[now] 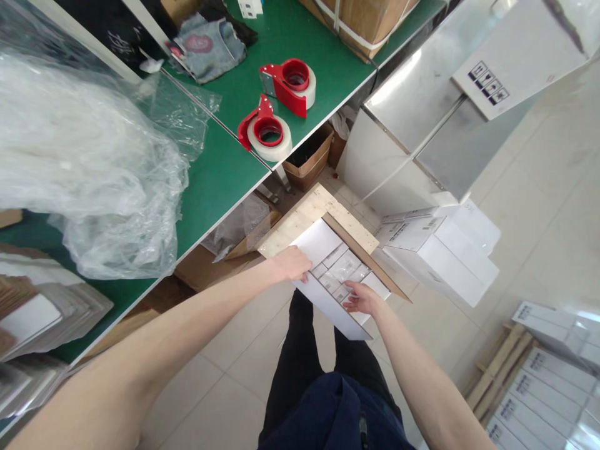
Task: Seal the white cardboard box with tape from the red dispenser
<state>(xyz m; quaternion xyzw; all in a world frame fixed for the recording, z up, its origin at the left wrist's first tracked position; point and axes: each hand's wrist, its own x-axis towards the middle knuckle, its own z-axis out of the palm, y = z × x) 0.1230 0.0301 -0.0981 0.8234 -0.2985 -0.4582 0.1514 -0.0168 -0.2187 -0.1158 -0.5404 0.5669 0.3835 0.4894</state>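
Note:
An open white carton (319,297) stands by a pale wooden board (300,215), its flaps raised. Inside lie several small white boxes (344,267), which look wrapped in clear plastic. My left hand (294,262) is closed over the carton's left edge, fingers curled onto the flap. Over the near right part of the contents is my right hand (360,297), its fingers apart and reaching toward the small boxes. I cannot tell whether its fingertips touch them.
On the green table (225,169) lie a front tape dispenser (269,134), a second tape dispenser (293,81), clear plastic film (94,169) and stacked cardboard (56,306). White cartons (450,250) stand on the floor to the right. A wooden pallet (501,362) bears more boxes.

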